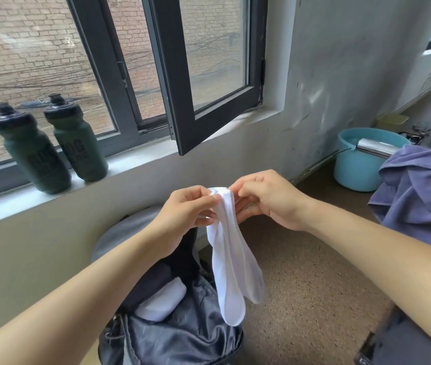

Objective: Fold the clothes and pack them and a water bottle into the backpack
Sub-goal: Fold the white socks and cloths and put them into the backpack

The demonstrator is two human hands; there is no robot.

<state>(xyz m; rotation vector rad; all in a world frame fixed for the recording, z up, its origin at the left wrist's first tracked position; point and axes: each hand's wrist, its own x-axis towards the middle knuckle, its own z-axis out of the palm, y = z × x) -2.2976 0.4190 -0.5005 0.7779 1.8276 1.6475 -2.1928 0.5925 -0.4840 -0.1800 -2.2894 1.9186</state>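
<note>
Centrally, a pair of white socks (231,259) is held up by its cuffs, and the two socks are seen laid together, limp and soft, with a thicker ribbed band at the top. The toes hang toward six o'clock and part slightly at the ends. The cuffs are pinched from the nine o'clock side by the left hand (188,209), thumb against curled fingers, and from the three o'clock side by the right hand (267,198), its fingertips closed on the same band.

Below the socks, toward seven o'clock, a dark backpack (177,335) is stood open against the wall, its shiny lining exposed. A rolled white cloth (161,301) is lodged inside it, just beside the hanging toes. Two dark green water bottles (30,151) (78,140) are stood upright on the windowsill (135,160) at ten o'clock, close together and well apart from the hands.

The sill's edge is run from eight o'clock up toward one o'clock. At twelve o'clock, above the hands, the lower corner of an open window sash (209,83) is swung into the room. Bare speckled floor (314,285) is left open from four to five o'clock. At three o'clock a blue-purple garment (420,196) is heaped, with a light blue bucket (356,167) near it at two o'clock.
</note>
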